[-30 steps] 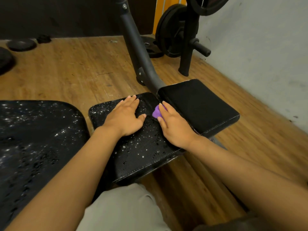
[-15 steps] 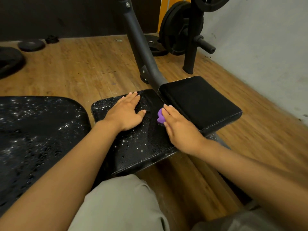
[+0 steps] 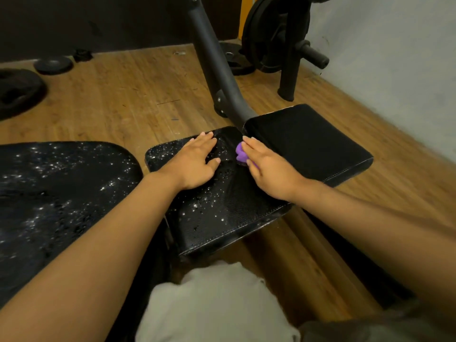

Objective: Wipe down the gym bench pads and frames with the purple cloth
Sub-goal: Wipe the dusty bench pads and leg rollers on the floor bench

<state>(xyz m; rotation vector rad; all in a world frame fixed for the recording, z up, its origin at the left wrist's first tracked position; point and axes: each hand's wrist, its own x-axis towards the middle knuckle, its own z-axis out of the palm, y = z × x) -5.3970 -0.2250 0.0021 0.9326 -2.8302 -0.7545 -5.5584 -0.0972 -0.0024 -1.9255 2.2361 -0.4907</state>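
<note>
— At the centre of the frame, what do we have?

— We see 2 hands on a wet black pad [image 3: 217,208] speckled with droplets. Our left hand [image 3: 195,164] lies flat on it, fingers straight and spread, holding nothing.

— And the other grip?

— Our right hand [image 3: 269,171] presses down on the purple cloth [image 3: 240,154], fingers laid nearly straight over it. Only a bunched bit of cloth shows past the fingers on their left side, near the pad's far edge; we cannot tell whether the thumb curls under it.

— Where does that put the cloth among the pads?

— Right by the seam where the wet pad meets a second pad [image 3: 308,141], to the right of centre, which shows no droplets. A dark frame tube [image 3: 212,58] rises from that seam toward the top of the frame.

— Anything at the left?

— A larger pad [image 3: 61,188], also covered in droplets, fills the left side. Upper right, weight plates [image 3: 271,33] hang on a rack by the wall; more discs lie on the wooden floor [image 3: 123,95] at the upper left.
</note>
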